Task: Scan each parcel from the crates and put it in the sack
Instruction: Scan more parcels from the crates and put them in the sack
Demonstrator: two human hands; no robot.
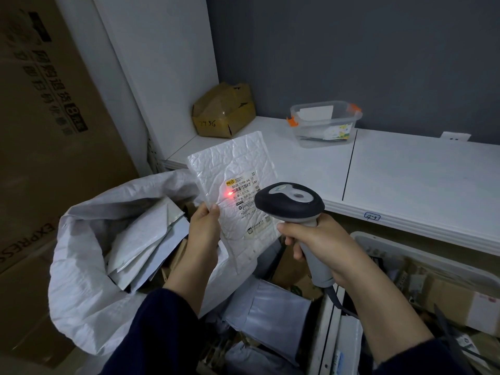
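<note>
My left hand (pixel 203 230) holds a white bubble-mailer parcel (pixel 233 169) upright by its lower left edge, above the sack. Its shipping label (pixel 245 197) faces me, and a red scan dot glows on the label's left side. My right hand (pixel 318 243) grips the handle of a grey and black barcode scanner (pixel 289 203), whose head points at the label from the right. The white woven sack (pixel 81 266) stands open at the lower left with several grey and white mailers inside. Crates with parcels lie below: one at centre bottom (pixel 270 309) and one at the right (pixel 443 290).
A white shelf (pixel 405 171) runs behind the parcel, carrying a taped cardboard box (pixel 223 110) and a clear plastic tub with orange clips (pixel 324 123). Big brown cartons (pixel 40 131) stand at the left beside the sack. A dark grey wall backs the shelf.
</note>
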